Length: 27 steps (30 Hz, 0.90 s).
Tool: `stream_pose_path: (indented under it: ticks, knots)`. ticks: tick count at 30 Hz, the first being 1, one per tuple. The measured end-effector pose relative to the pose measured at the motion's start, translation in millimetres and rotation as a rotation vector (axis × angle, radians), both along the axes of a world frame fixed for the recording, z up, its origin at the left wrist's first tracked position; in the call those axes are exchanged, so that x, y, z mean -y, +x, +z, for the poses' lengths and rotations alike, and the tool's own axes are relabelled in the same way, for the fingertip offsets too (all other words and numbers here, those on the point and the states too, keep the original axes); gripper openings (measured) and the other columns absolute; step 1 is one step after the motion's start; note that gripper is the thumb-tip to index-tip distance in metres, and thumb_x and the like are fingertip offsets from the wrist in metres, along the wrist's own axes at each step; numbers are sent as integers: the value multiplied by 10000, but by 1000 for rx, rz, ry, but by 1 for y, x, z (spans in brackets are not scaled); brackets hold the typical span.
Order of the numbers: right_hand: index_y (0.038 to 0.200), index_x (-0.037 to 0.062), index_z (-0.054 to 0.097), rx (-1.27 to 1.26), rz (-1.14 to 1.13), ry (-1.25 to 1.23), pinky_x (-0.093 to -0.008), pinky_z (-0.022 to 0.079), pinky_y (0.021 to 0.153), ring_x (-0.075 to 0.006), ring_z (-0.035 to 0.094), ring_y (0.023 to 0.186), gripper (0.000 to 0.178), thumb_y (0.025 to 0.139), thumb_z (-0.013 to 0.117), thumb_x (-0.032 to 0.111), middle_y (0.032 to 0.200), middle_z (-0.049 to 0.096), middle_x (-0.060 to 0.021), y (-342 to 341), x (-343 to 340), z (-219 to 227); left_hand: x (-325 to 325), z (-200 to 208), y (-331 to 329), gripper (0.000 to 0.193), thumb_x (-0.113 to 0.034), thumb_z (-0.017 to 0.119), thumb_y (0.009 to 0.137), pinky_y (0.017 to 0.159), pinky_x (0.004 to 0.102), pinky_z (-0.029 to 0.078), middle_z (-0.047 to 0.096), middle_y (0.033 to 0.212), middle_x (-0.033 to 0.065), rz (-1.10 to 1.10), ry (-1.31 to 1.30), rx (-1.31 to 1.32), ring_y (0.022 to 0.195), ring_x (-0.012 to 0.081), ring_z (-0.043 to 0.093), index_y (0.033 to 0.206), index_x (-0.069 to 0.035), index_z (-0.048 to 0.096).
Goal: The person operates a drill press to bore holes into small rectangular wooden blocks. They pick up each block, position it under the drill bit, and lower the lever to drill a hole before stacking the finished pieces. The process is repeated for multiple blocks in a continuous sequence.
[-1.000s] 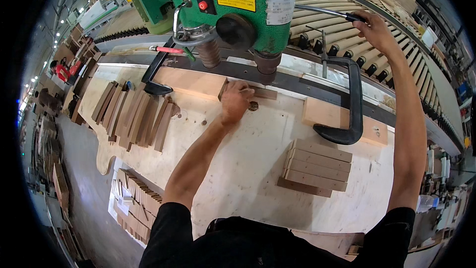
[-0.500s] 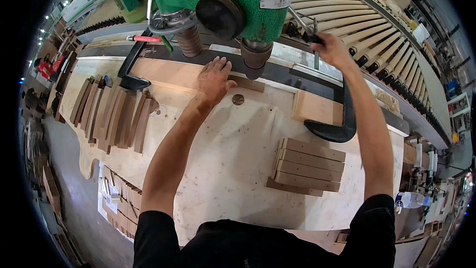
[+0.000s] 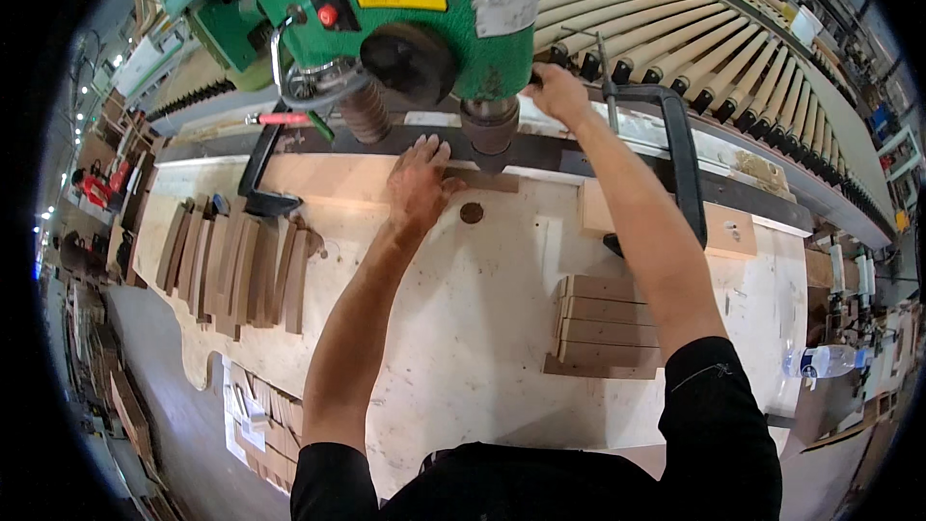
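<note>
I observe the left hand lying flat, fingers spread and palm down, pressing on a narrow dark wooden strip that rests on the pale worktable directly beneath the spindle of the green drill press; the hand is not clenched around the piece, it only bears on it. Just to the right of that hand and slightly nearer me, a small round hole or plug shows in the table surface. The right hand is raised beyond the left and to its right, closed around a feed handle at the side of the machine head; the handle itself is mostly hidden by the fingers. Immediately right of the right forearm stands a large black clamp, its foot on a light wooden block. Nearer me from the right arm sits a neat stack of brown wooden slats. Well to the left of the left hand, a fanned row of curved wooden pieces lies on the table, with a second black clamp just beyond it. Behind the machine runs a bank of pale curved rails. A clear plastic bottle lies at the far right edge.
</note>
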State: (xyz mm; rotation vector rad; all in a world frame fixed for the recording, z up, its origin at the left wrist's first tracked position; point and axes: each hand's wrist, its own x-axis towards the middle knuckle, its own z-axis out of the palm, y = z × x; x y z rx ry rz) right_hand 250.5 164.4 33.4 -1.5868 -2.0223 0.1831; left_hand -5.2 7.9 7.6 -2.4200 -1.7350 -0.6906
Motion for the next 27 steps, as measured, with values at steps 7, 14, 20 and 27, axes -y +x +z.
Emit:
stream_pose_path:
  ticks: [7,14,20,27]
  knots:
    - [1116,144,682,166,-38,-31,-457,518,847,-339,640,1038,392,817,717,395,1080,684,-125,81,39,46,-8,0,7,646,-326,778,742,1102,433,363,517,1398,146,2,4,-18,1331,316,442,1291,-50,578]
    - [1121,106,678,123,-51,-92,-456,508,846,-371,634,1021,404,806,723,355,1038,683,-166,29,29,41,-7,-2,-7,646,-325,763,759,1120,418,339,513,1400,163,15,-21,-36,1341,320,430,1310,-51,569]
    - [1245,76,606,29,168,106,-446,498,890,-357,617,1081,510,829,703,356,1226,640,-153,4,-49,-34,-34,-45,-12,524,-320,626,843,1126,462,318,509,1388,170,30,11,-17,1340,335,421,1299,-72,558]
    - [1173,-3,580,-9,116,-375,-456,463,826,-332,576,986,266,945,580,133,1101,608,-220,31,7,5,12,-24,-7,687,-318,761,741,1149,439,280,453,1419,175,78,-113,37,1379,337,351,1312,-25,514]
